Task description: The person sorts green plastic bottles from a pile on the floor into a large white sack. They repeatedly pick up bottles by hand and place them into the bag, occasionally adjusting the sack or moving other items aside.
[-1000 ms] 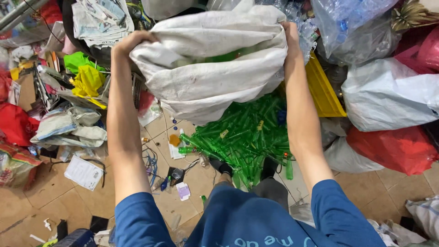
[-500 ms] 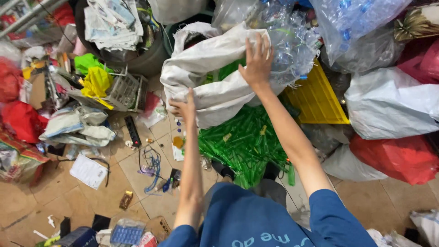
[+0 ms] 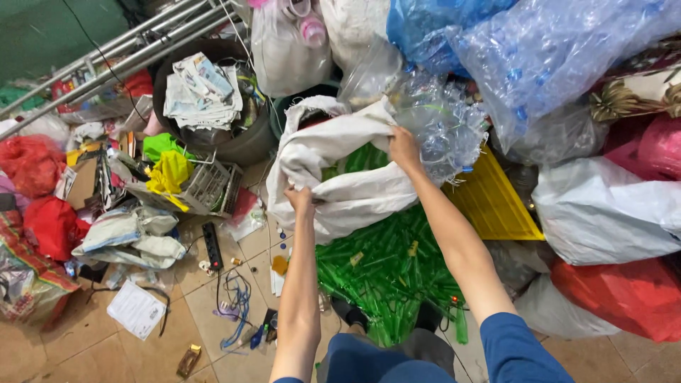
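A large white woven sack [image 3: 340,177] hangs in front of me, its mouth turned down. My left hand [image 3: 301,198] grips the sack's lower left edge. My right hand [image 3: 403,147] holds its upper right edge, higher and farther out. Green plastic bottles show inside the sack's opening, and a heap of green bottles [image 3: 386,273] lies on the floor below it, between my arms.
A yellow plastic crate [image 3: 496,202] lies right of the sack. Bags of clear bottles [image 3: 539,64], white sacks [image 3: 610,213] and red bags [image 3: 624,294] crowd the right. On the left stand a wire basket [image 3: 206,188], a dark bin with papers [image 3: 213,106], cables and scrap on tiles.
The sack was held wide and high by both hands; now it is lower and bunched. My left hand has dropped and moved right, while my right hand has moved left.
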